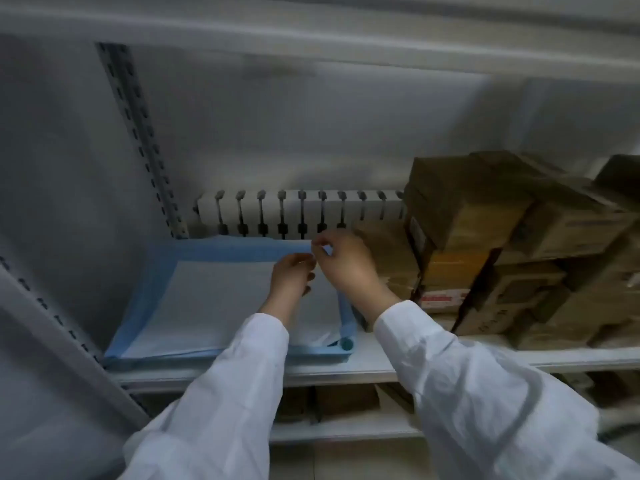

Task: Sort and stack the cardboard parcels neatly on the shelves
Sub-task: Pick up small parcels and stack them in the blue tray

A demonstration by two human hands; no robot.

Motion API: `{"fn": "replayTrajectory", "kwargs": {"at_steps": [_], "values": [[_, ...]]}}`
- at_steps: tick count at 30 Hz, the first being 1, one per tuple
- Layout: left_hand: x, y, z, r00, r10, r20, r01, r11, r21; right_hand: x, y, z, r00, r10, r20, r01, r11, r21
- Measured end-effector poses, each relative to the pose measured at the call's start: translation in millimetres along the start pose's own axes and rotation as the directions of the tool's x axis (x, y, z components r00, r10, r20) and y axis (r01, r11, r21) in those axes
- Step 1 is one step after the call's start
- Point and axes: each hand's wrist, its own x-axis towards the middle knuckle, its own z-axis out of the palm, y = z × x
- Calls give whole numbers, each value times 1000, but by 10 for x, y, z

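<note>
From the head view, both my hands are out over the shelf (374,362), white sleeves (221,393) reaching forward. My right grip (349,268) is clenched in a pinch on the far blue edge of the sheet (207,299), thumb and fingertips closed on it. My left grip (291,278) sits just beside it, almost touching, fingers curled and pinching the same sheet a little nearer to me. The picture is blurred there, so the exact fingertips are hard to make out.

The sheet, pale in the middle with a blue border, lies flat under and to the left of both grips. The cardboard parcels (485,244) are stacked just to the right of my right grip on the same shelf, some tilted. Beyond the grips stands a white radiator (301,209). Below my wrists, on the lower shelf, more boxes (346,400) show dimly.
</note>
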Motion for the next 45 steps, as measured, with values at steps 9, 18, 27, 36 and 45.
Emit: {"fn": "replayTrajectory", "kwargs": {"at_steps": [9,18,27,36,45], "values": [[-101,10,468,913,-287,290,332,936,-117,-6,387,-362,954,282,-106,-299,932,-207],[-109,7,588,905,-294,306,360,914,-188,-4,480,-450,959,274,-74,-282,950,-136],[9,-40,343,976,-199,89,218,853,-475,65,585,-382,966,253,-57,-241,956,165],[40,-179,119,973,-226,-40,166,812,-559,12,876,-49,900,431,71,-421,899,-123],[76,-223,37,973,-226,-41,167,819,-549,3,946,90,873,486,48,-452,841,-297]]}}
